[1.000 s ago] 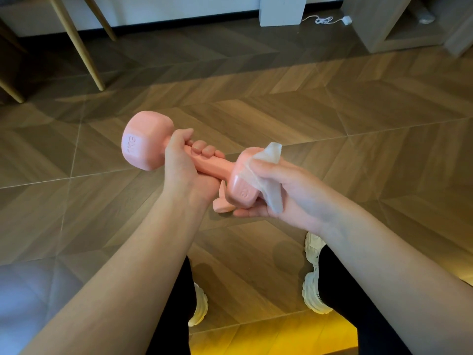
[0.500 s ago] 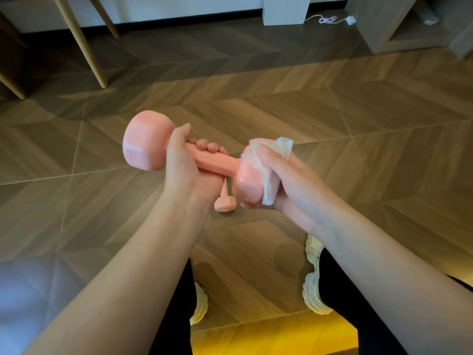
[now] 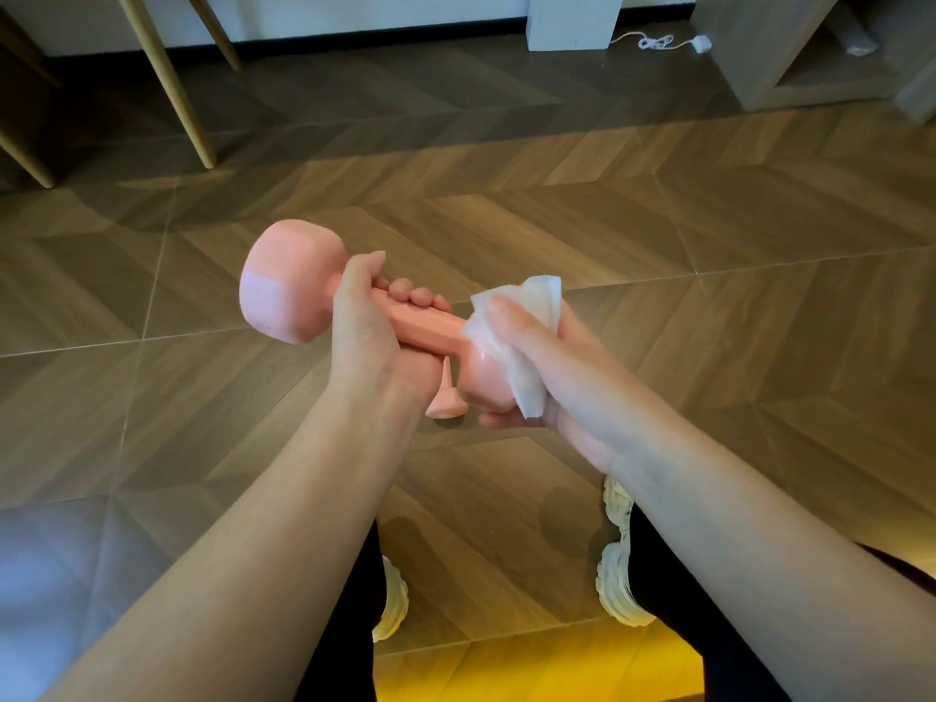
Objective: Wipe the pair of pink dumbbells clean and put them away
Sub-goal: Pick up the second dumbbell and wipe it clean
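Note:
I hold a pink dumbbell [image 3: 283, 301] level above the floor. My left hand [image 3: 364, 331] grips its handle, fingers curled round the bar. My right hand [image 3: 552, 377] wraps a white wet wipe [image 3: 511, 342] over the dumbbell's right head and grips that head through the wipe. The left head is bare and faces left. A second pink dumbbell [image 3: 445, 397] lies on the floor beneath my hands; only a small piece of it shows between them.
Herringbone wood floor [image 3: 658, 245] all around. Wooden furniture legs [image 3: 172, 83] stand at the far left, a white post [image 3: 572, 17] and a cable with plug [image 3: 658, 43] at the back, a shelf unit [image 3: 790, 53] far right. My shoes [image 3: 618, 559] are below.
The dumbbell has turned in my left hand, so the marked face of the left head no longer shows. My right hand has shifted the wipe further over the top of the right head.

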